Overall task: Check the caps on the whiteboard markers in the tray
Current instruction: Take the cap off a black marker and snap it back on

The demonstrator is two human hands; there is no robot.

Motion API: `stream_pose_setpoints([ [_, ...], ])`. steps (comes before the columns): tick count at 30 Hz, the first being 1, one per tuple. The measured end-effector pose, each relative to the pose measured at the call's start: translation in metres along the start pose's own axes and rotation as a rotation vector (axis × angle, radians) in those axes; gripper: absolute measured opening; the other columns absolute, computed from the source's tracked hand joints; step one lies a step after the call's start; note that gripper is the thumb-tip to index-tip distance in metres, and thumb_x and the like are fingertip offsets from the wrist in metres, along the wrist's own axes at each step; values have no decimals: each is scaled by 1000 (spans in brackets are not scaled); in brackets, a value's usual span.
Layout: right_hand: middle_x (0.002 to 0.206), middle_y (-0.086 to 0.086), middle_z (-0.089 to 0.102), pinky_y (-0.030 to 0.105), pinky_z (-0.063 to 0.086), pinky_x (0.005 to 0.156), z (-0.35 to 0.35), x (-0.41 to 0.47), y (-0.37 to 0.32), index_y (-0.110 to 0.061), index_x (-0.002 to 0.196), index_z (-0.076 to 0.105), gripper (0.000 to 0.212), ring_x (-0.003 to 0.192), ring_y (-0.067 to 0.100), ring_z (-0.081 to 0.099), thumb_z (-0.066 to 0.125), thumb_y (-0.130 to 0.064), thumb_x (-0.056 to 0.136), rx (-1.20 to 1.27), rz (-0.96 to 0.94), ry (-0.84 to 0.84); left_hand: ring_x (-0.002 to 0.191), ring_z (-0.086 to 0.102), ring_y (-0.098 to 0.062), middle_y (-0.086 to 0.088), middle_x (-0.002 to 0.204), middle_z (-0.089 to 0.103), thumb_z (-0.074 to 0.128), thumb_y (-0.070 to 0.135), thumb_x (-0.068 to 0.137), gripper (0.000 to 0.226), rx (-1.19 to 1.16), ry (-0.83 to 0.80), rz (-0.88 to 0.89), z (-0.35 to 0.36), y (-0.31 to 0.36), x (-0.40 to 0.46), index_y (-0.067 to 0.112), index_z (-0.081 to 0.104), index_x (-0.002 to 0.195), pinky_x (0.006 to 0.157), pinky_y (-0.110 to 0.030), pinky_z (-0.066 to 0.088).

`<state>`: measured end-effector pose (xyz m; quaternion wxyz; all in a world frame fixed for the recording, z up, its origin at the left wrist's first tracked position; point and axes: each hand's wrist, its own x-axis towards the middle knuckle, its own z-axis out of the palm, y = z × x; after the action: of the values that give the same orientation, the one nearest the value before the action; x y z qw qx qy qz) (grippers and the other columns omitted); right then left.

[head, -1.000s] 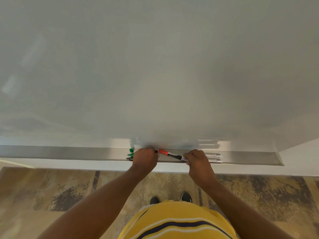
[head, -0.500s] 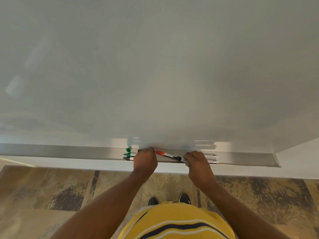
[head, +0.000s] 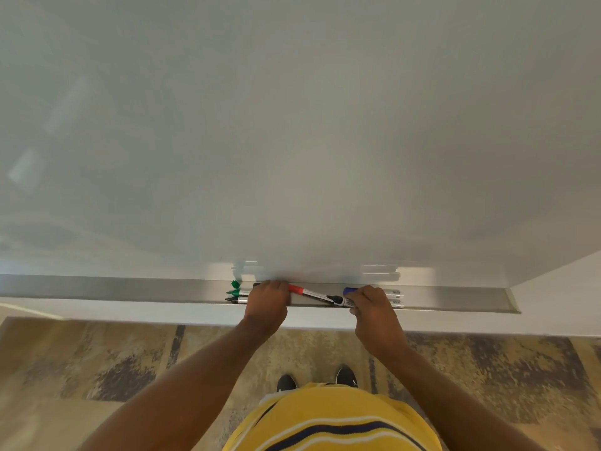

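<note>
a long metal tray (head: 130, 289) runs under the whiteboard, holding several markers. a red-capped marker (head: 310, 292) lies tilted across the tray. at the left end sit green-capped markers (head: 234, 292) and a black-tipped marker (head: 232, 299), side by side. a blue cap (head: 349, 290) shows to the right, and pale marker barrels (head: 396, 297) lie lengthwise beyond it.

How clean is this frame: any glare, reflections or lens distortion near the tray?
Head view: soft window glare on the whiteboard at left; faint marker reflections just above the tray; wide-angle bending tilts the tray's right end; the hands and markers are reasonably sharp.
</note>
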<state>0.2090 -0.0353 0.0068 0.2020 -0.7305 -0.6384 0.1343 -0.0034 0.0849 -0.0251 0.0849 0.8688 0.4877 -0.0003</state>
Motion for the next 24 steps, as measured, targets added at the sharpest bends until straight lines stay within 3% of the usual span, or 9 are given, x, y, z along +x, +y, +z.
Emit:
stream_pose_setpoints([
  [4, 93, 11, 65, 35, 50, 70, 0, 0, 2, -5, 104, 67, 38, 84, 28, 55, 71, 11, 70, -1, 17, -1, 77, 65, -29, -8, 83, 70, 57, 17, 91, 14, -31, 116, 73, -6, -1, -5, 11, 67, 98, 67, -36, 53],
  [7, 96, 9, 64, 34, 49, 74, -2, -1, 1, -8, 107, 66, 35, 87, 27, 54, 68, 5, 75, 43, 25, 7, 71, 61, -24, -5, 80, 68, 59, 19, 93, 13, -225, 255, 22, -19, 8, -14, 13, 69, 99, 60, -32, 51],
  [11, 103, -1, 56, 12, 39, 73, -11, -1, -9, -17, 115, 60, 29, 87, 9, 51, 61, -9, 87, 215, 42, 33, 75, 61, -5, 6, 83, 67, 62, 28, 94, 10, -861, 311, -356, -48, 32, -30, 27, 72, 94, 65, -20, 48],
  [13, 103, -6, 55, 6, 36, 70, -20, -1, -17, -22, 119, 58, 29, 84, 2, 50, 59, -16, 91, 264, 17, 41, 73, 63, -7, 5, 77, 72, 60, 27, 95, 16, -1185, 270, -529, -62, 40, -36, 25, 74, 87, 68, -22, 49],
  [17, 95, -14, 60, 6, 39, 71, -44, -1, -32, -30, 125, 58, 33, 86, 2, 55, 56, -27, 93, 387, -48, 42, 74, 66, -16, -4, 77, 73, 57, 13, 97, 16, -1700, 220, -596, -89, 46, -45, 11, 72, 100, 70, -29, 56],
  [20, 93, -11, 63, 10, 42, 69, -59, 2, -41, -29, 123, 61, 34, 84, 5, 58, 53, -32, 91, 411, -106, 67, 71, 71, -15, -5, 79, 75, 55, 7, 97, 18, -1800, 240, -548, -100, 51, -49, 9, 71, 105, 67, -24, 59],
  [24, 94, -10, 63, 19, 48, 71, -71, 7, -46, -25, 122, 62, 33, 85, 7, 59, 61, -17, 90, 375, -149, 83, 76, 71, -22, -15, 89, 75, 56, 5, 96, 17, -1766, 300, -517, -110, 54, -51, 6, 72, 102, 72, -27, 60],
])
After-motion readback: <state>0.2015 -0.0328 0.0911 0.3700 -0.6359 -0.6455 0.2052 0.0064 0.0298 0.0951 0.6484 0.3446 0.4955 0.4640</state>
